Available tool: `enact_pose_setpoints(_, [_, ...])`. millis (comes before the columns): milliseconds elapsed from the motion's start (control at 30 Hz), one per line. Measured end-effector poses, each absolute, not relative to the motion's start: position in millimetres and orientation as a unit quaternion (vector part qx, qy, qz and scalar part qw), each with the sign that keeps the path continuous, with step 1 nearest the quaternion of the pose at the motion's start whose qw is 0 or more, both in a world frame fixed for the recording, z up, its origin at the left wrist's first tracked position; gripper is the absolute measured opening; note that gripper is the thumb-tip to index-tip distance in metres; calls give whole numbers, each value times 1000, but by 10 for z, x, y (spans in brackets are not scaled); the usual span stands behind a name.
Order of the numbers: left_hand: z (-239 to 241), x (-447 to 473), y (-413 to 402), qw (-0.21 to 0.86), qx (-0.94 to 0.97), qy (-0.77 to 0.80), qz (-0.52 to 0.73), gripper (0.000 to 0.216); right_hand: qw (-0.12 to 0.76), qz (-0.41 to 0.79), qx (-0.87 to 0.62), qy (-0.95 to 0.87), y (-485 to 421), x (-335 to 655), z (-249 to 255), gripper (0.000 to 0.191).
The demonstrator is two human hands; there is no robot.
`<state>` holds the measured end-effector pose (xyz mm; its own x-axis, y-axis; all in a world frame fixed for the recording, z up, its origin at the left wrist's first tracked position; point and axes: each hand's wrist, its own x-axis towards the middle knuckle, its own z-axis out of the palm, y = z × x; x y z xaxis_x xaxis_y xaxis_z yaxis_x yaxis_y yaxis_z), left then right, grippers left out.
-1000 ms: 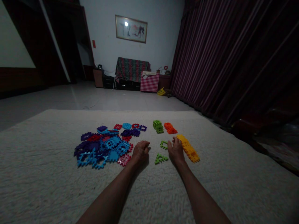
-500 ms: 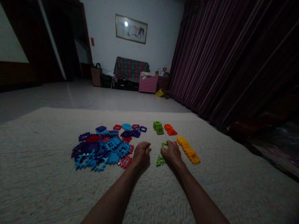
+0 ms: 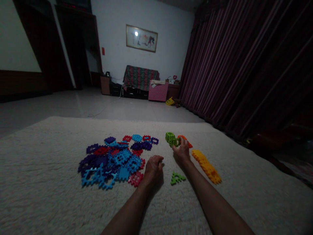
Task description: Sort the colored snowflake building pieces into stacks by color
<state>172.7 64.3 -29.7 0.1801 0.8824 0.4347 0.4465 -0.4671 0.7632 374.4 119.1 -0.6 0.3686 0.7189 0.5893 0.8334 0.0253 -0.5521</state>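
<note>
On a cream shaggy rug [image 3: 49, 182] lies a heap of blue, purple and red interlocking plastic tiles [image 3: 114, 160]. My left hand [image 3: 153, 167] rests on the rug as a loose fist beside the heap's right edge, holding nothing I can see. My right hand [image 3: 181, 150] reaches forward, fingers pinched on a green tile at the stack of green tiles [image 3: 171, 139]. Just behind that hand sits the orange tile stack [image 3: 185, 139]. A row of yellow tiles [image 3: 206, 165] lies to the right of my right arm. One loose green tile [image 3: 177, 178] lies between my forearms.
Beyond the rug is a pale tiled floor [image 3: 97, 104]. A dark striped curtain [image 3: 232, 65] runs along the right side. At the far wall stand a covered low cabinet [image 3: 140, 78] and a red checked box [image 3: 158, 92].
My right hand picked up one of the two loose green tiles and carried it forward to the green stack. My left hand stayed put. The camera tilted slightly.
</note>
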Motion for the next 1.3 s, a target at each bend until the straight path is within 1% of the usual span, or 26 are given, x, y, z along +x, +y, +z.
enact_pose_setpoints(233, [-352,1730,667,231,735,451,451,34,480,-55,-665,-570,1294,3837,-294,60])
enact_pose_setpoints(600, [-337,1732,665,224,736,450,453,35,486,-63,-658,-571,1432,3926,-417,63])
enact_pose_setpoints(900, [-341,1731,652,212,735,455,455,32,477,-77,-660,-575,1441,3923,-425,61])
enact_pose_setpoints(1000, [-356,1730,652,212,737,449,458,33,471,-71,-664,-576,1392,3901,-388,60])
enact_pose_setpoints(1167, [-367,1731,672,221,736,448,457,29,481,-66,-676,-554,1287,3848,-290,55])
enact_pose_setpoints(1300, [-327,1705,693,240,740,448,441,31,491,-31,-700,-517,1125,3799,-229,50])
